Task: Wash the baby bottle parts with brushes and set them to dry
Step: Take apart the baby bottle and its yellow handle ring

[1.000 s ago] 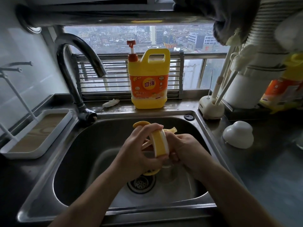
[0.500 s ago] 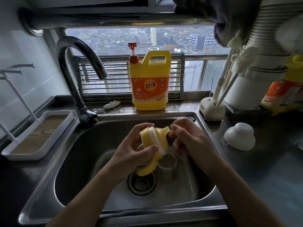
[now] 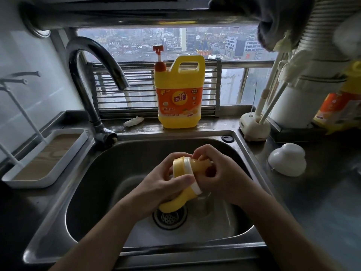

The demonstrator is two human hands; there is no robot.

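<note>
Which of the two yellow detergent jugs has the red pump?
The centre jug behind the sink; the right-edge jug, blurred and partly cut off, shows no pump.

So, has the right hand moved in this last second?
Yes. The right hand has shifted away from the drain, toward the sink's back wall, gripping the top of the yellow bottle collar.

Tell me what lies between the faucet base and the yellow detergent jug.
Head view: a small white lump on the ledge, between faucet base and jug.
</note>
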